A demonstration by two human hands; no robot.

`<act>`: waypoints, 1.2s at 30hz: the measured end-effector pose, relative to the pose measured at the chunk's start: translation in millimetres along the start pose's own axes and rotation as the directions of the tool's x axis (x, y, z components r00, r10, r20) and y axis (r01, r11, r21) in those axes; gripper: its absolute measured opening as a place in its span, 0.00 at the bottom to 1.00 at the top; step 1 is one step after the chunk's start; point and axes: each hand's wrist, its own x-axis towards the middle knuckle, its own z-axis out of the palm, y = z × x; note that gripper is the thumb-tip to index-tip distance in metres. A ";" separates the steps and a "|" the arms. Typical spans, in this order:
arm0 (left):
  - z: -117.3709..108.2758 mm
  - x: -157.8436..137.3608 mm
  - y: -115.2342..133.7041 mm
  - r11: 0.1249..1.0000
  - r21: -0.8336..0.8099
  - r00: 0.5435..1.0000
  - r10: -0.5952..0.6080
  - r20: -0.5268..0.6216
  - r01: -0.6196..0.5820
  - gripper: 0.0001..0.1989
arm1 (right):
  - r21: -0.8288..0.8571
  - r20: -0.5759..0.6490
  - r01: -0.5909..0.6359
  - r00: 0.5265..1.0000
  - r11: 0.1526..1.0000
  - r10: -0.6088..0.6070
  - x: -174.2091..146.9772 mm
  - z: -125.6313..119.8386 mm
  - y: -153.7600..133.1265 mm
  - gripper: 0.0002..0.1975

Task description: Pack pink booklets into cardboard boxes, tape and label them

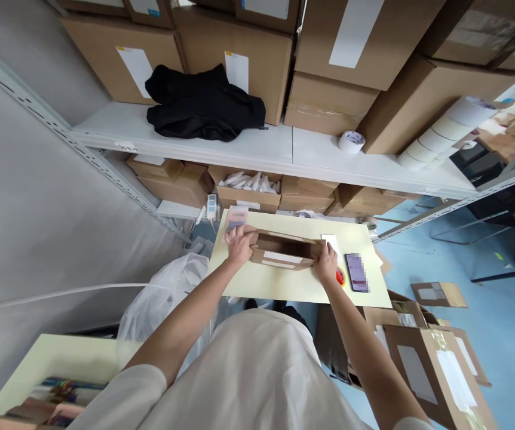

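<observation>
A narrow brown cardboard box (279, 260) is held above the pale yellow table (284, 289), its open side turned up and a dark hollow inside. My left hand (240, 245) grips its left end, fingers bent over the edge. At the opposite end, my right hand (327, 263) is closed round the cardboard. White labels show along the near side of the box. Beside my right hand lies a red and yellow tape roll (340, 276), partly covered by that hand. A phone (357, 273) rests farther right, and a clear pinkish packet (236, 218) lies behind my left hand.
Behind the table a metal shelf (257, 156) carries large cartons, a black garment (204, 104) and white tape rolls (351, 142). Clear plastic wrap (163, 292) bulges at the left. Cardboard boxes (437, 370) stand on the floor at right. Another table (55, 358) sits at lower left.
</observation>
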 end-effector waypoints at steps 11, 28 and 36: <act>-20.8 30.8 -11.7 1.000 -0.018 0.876 -0.011 0.482 0.022 0.30 | -0.101 0.293 0.268 0.928 0.958 -0.229 14.5 -31.2 6.2 0.16; 14.5 -36.0 -12.7 0.998 -0.058 0.915 0.025 0.402 -0.002 0.65 | 0.015 0.288 0.317 0.907 0.948 -0.308 -16.8 -8.1 23.3 0.28; 18.8 -37.1 -11.1 0.996 -0.066 0.912 -0.025 0.410 0.057 0.66 | -0.119 0.280 0.492 0.850 0.863 -0.446 40.8 -20.1 6.4 0.38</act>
